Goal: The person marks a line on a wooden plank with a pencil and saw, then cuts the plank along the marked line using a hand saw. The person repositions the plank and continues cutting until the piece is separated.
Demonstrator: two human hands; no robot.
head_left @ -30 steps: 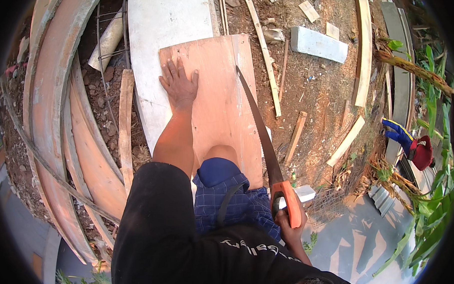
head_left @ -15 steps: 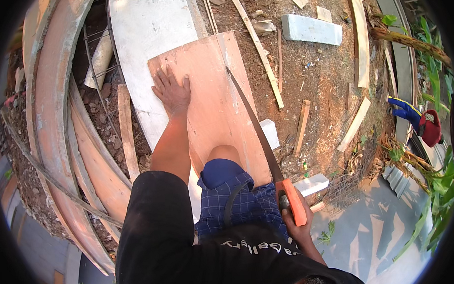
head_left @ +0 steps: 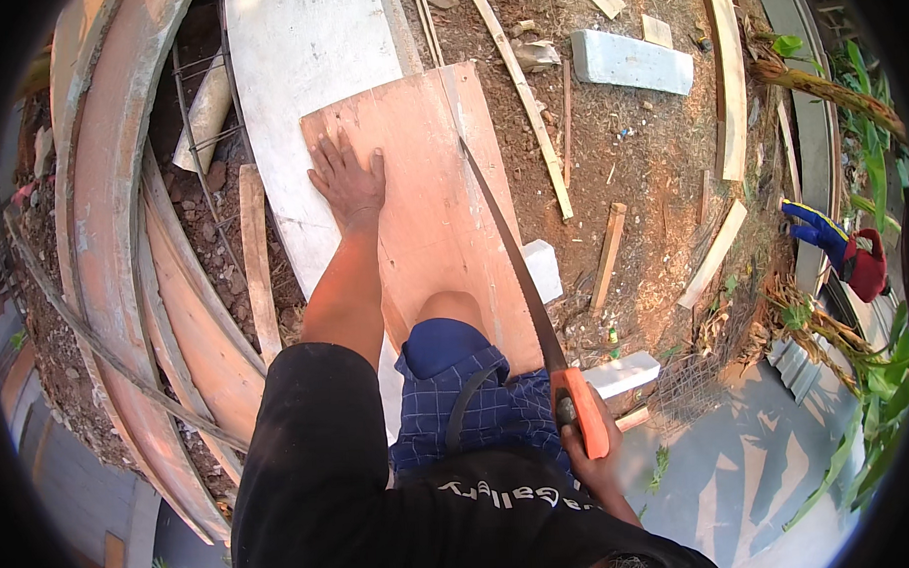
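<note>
left hand [head_left: 348,185] palm-down on the plywood board [head_left: 432,205], fingers spread, forearm extended

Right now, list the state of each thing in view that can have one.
Rectangular reddish wooden board, lying flat, depth of any cut unclear
Orange-handled, dark-bladed handsaw, gripped, blade slanting along the board
Bare left hand, spread open on the board
Bare right hand, closed, holding the handsaw
Pale blue rectangular block, lying flat, untouched

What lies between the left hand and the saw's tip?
In the head view, only the bare face of the reddish wooden board lies between the left hand and the tip of the saw.
</note>
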